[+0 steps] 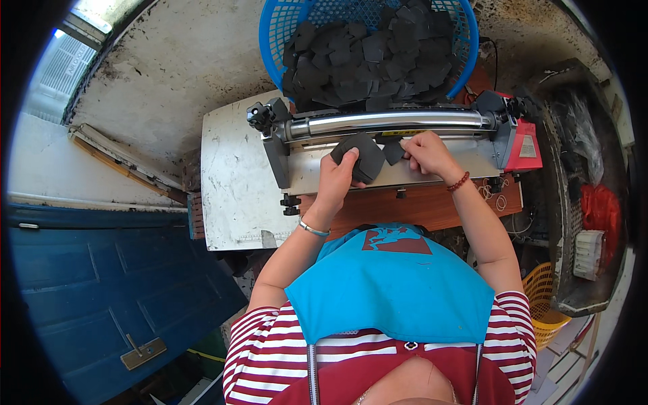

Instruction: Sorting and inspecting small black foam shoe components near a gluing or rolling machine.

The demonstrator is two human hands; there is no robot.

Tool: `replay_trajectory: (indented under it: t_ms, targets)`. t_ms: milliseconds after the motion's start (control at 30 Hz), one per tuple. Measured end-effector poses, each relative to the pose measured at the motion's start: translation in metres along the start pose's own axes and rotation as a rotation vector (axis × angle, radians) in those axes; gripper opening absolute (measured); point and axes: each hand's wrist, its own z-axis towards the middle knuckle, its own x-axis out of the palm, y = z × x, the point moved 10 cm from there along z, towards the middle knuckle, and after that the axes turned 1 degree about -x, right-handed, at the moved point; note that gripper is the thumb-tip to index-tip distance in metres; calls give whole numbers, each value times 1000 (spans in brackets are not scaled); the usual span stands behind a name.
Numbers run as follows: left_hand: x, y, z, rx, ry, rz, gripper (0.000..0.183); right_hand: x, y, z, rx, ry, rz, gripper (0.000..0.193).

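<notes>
My left hand point(339, 177) is closed round a stack of dark grey sheet pieces point(365, 156), thumb on top. It holds them above the metal plate point(307, 166) at the front of a roller machine. Just right of the stack, my right hand point(426, 152) pinches a single dark grey piece point(393, 151) by its right edge. That piece lies close to the stack; whether they touch I cannot tell. Behind both hands the shiny roller point(398, 121) spans the machine between its end brackets.
Beyond the roller stands a blue plastic basket point(268, 34) heaped with dark grey pieces point(368, 57). A white board point(233, 169) lies left of the machine, and its red end housing point(525, 147) is at the right. A yellow basket point(545, 331) and a dark trough point(563, 270) stand at far right.
</notes>
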Motion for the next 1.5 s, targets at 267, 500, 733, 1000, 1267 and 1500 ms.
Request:
replay_trajectory:
  t_ms: [267,500,733,1000,1267,1500]
  targets:
    - [14,3,-2,-46,61,-104,28,36,19,-17,-167,214,168,36]
    - [4,0,0,11,32,-25,27,12,-4,-12,-4,246,-28,41]
    - [14,4,2,-16,31,16,26,27,14,-11,-90,95,97,42]
    - [8,1,-1,-41,60,-147,26,29,10,-20,-131,212,166,35]
    - [1,-1,2,27,-12,31,25,4,-6,-7,26,43,-100,35]
    - [13,2,4,0,26,46,26,24,20,-11,-134,52,94,42]
